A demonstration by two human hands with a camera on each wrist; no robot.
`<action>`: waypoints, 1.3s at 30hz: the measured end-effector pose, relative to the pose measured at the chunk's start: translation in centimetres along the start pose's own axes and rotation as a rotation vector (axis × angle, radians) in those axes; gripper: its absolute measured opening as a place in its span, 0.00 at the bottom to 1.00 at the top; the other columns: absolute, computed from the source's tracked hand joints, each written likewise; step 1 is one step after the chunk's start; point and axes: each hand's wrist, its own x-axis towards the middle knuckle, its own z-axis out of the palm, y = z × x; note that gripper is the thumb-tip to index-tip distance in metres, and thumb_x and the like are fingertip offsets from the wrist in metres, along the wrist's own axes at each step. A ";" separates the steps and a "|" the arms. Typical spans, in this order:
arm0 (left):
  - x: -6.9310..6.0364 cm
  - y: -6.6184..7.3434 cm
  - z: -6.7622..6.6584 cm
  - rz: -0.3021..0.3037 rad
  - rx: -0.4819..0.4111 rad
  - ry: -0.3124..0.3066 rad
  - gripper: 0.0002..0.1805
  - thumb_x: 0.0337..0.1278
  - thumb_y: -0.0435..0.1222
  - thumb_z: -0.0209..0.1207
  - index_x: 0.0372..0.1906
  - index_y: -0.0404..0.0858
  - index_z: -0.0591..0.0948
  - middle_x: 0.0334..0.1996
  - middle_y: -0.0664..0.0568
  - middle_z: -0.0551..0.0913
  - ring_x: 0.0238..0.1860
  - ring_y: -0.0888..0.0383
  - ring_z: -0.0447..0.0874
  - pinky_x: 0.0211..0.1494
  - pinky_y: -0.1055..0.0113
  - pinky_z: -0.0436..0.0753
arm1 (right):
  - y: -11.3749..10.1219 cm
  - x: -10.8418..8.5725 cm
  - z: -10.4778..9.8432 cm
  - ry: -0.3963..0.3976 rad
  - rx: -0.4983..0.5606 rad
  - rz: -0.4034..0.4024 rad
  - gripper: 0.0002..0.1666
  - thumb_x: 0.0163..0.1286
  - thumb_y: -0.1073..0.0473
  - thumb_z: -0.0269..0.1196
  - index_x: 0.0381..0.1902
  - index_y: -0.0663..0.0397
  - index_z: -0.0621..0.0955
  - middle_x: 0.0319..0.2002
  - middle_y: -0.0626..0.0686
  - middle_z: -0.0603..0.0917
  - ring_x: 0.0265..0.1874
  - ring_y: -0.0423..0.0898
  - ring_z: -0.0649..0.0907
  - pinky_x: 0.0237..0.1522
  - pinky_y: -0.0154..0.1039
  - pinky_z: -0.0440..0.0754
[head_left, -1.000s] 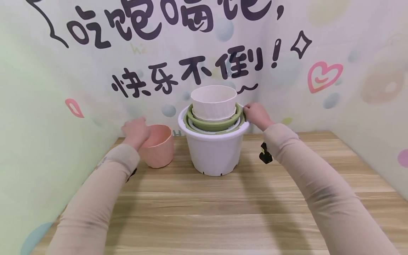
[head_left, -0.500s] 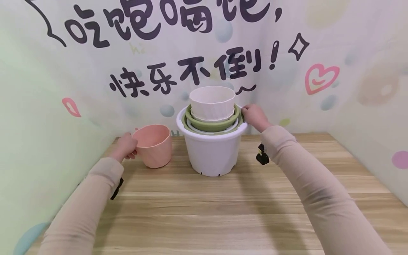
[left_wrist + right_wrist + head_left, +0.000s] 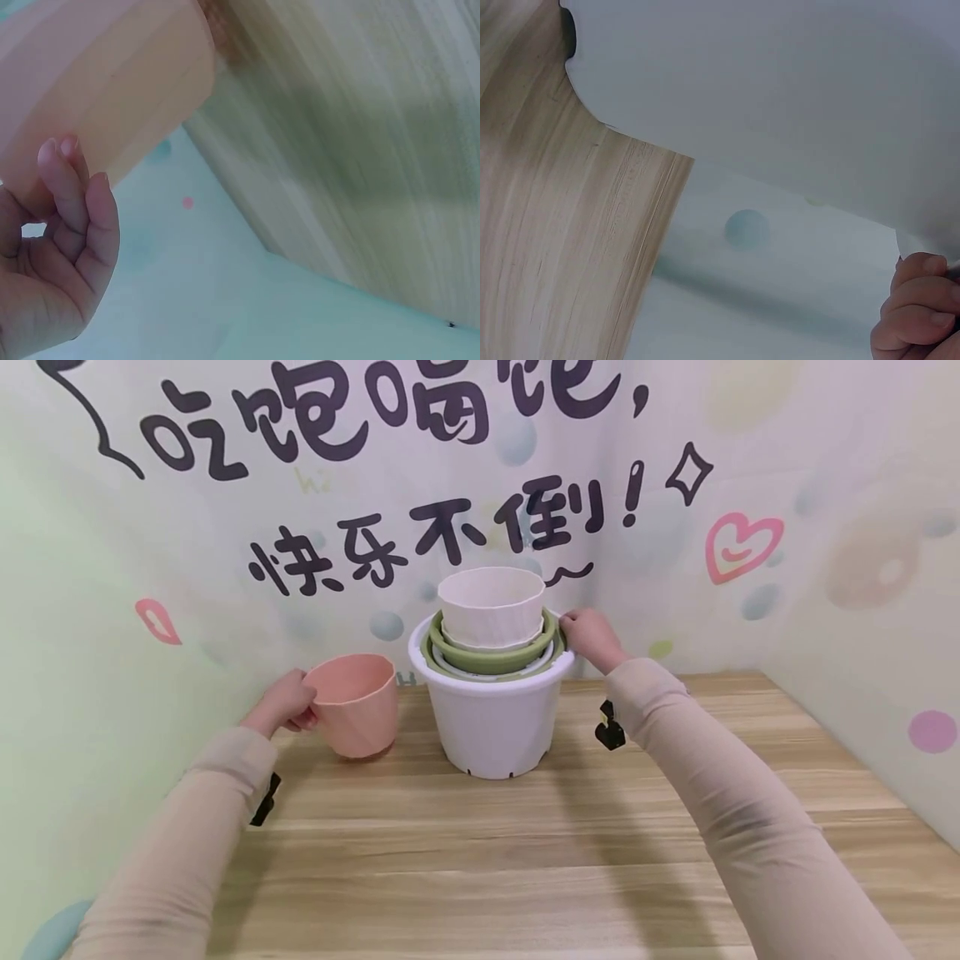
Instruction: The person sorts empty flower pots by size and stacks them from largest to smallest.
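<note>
In the head view, my left hand (image 3: pixel 287 700) pinches the left rim of a pink flowerpot (image 3: pixel 356 718). The pot's base looks slightly tilted, with a shadow under its right side. The left wrist view shows the thumb side of that hand (image 3: pixel 64 247) at the pot's rim, several fingers curled against its outer wall. My right hand (image 3: pixel 591 637) grips the right rim of a large white flowerpot (image 3: pixel 495 727), which stands upright. Nested inside it are green pots (image 3: pixel 491 660), a white rim between them, and a small white pot (image 3: pixel 491 610) on top.
The pots stand near the back of a wood-grain table (image 3: pixel 465 860). Behind and beside them hangs a pale printed cloth (image 3: pixel 660 585) with dark lettering. A black wrist device (image 3: pixel 611 727) hangs below my right cuff.
My left hand has moved from over the pink flowerpot to its left rim and taken hold; the pot now tilts slightly. My right hand keeps its grip. The head view has shifted a little.
</note>
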 end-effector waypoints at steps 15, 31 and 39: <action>-0.7 4.2 -2.5 0.082 -0.124 -0.007 0.20 0.56 0.28 0.32 0.54 0.23 0.60 0.12 0.54 0.76 0.12 0.65 0.74 0.22 0.68 0.76 | 0.0 0.0 -0.1 -0.019 0.000 -0.004 0.22 0.72 0.59 0.40 0.43 0.67 0.78 0.25 0.55 0.75 0.28 0.48 0.73 0.32 0.38 0.69; -2.9 9.2 -7.4 0.123 -0.032 0.048 0.20 0.59 0.30 0.33 0.54 0.24 0.61 0.12 0.57 0.76 0.13 0.66 0.75 0.22 0.69 0.78 | 0.0 0.0 -0.2 -0.020 0.014 -0.009 0.21 0.71 0.59 0.41 0.43 0.67 0.78 0.30 0.59 0.78 0.30 0.50 0.74 0.36 0.41 0.72; -3.8 11.2 -9.1 0.115 -0.024 0.056 0.18 0.61 0.32 0.33 0.50 0.25 0.64 0.13 0.56 0.77 0.14 0.65 0.76 0.23 0.68 0.79 | -0.1 0.0 -0.1 -0.028 0.018 -0.012 0.22 0.71 0.57 0.42 0.41 0.65 0.79 0.26 0.56 0.77 0.27 0.48 0.74 0.33 0.40 0.73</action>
